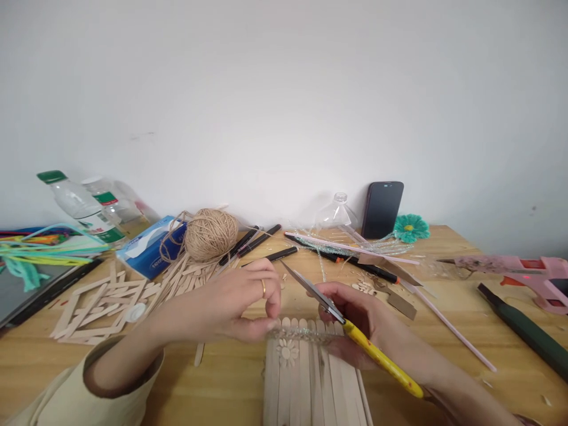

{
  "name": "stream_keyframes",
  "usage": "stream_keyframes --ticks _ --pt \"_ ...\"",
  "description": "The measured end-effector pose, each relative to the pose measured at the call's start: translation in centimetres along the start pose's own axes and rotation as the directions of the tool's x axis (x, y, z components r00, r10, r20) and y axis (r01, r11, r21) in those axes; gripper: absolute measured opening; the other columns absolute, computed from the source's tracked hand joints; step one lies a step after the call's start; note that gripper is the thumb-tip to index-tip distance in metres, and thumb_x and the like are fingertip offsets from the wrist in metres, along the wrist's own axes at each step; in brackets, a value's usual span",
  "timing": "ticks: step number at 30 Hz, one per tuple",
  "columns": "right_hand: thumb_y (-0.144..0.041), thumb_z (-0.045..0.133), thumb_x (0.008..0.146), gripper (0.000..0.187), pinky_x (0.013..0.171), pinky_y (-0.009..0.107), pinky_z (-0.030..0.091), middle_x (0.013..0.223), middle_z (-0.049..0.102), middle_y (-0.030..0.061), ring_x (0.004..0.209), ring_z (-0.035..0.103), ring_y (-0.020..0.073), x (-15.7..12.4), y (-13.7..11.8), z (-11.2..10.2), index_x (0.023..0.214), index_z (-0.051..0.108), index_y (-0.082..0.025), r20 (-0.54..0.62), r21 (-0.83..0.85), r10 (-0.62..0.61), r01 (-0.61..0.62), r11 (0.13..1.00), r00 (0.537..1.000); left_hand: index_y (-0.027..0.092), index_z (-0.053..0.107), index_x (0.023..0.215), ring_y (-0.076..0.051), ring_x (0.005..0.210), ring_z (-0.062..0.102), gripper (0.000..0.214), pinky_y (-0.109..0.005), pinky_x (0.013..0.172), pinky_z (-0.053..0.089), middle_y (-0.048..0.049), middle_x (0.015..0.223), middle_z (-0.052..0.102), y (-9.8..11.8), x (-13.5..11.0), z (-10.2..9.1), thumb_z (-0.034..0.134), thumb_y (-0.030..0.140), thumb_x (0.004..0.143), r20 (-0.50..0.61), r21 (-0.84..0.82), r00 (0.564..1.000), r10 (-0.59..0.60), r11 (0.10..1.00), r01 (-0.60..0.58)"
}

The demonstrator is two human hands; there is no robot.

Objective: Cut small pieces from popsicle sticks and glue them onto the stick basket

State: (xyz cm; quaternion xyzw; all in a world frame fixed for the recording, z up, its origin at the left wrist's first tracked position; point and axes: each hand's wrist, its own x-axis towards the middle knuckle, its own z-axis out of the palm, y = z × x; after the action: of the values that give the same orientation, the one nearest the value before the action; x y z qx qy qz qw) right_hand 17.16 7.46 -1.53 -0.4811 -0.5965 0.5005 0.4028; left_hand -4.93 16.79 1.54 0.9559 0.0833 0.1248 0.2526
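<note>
A panel of wooden craft sticks (pixel 310 378) lies in front of me with a small wooden flower (pixel 287 351) on it and a glittery strip (pixel 302 333) across its top end. My left hand (pixel 231 307), wearing a ring, pinches the left end of that strip. My right hand (pixel 359 325) presses the strip's right end and holds yellow-handled scissors (pixel 355 334), blades pointing up-left.
On the wooden table (pixel 444 355): a twine ball (pixel 210 234), a tissue pack (pixel 148 248), loose stick frames (pixel 100 305), black pens (pixel 260 239), bottles (pixel 82 207), pipe cleaners (pixel 39 248), a phone (pixel 382 209) against the wall, a teal flower (pixel 410 228), a pink glue gun (pixel 519 272).
</note>
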Motion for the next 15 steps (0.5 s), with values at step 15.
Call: stream_keyframes --ticks 15 --pt "-0.018 0.066 0.067 0.036 0.061 0.029 0.04 0.075 0.048 -0.0021 0.068 0.047 0.0161 -0.3 1.5 -0.4 0.101 0.054 -0.025 -0.026 -0.025 -0.053 0.052 0.998 0.998 0.016 0.065 0.088 -0.015 0.085 0.051 0.007 -0.026 0.078 0.042 -0.0031 0.081 0.063 1.4 0.3 0.0 0.064 0.02 0.082 -0.058 -0.045 0.998 0.039 0.998 -0.042"
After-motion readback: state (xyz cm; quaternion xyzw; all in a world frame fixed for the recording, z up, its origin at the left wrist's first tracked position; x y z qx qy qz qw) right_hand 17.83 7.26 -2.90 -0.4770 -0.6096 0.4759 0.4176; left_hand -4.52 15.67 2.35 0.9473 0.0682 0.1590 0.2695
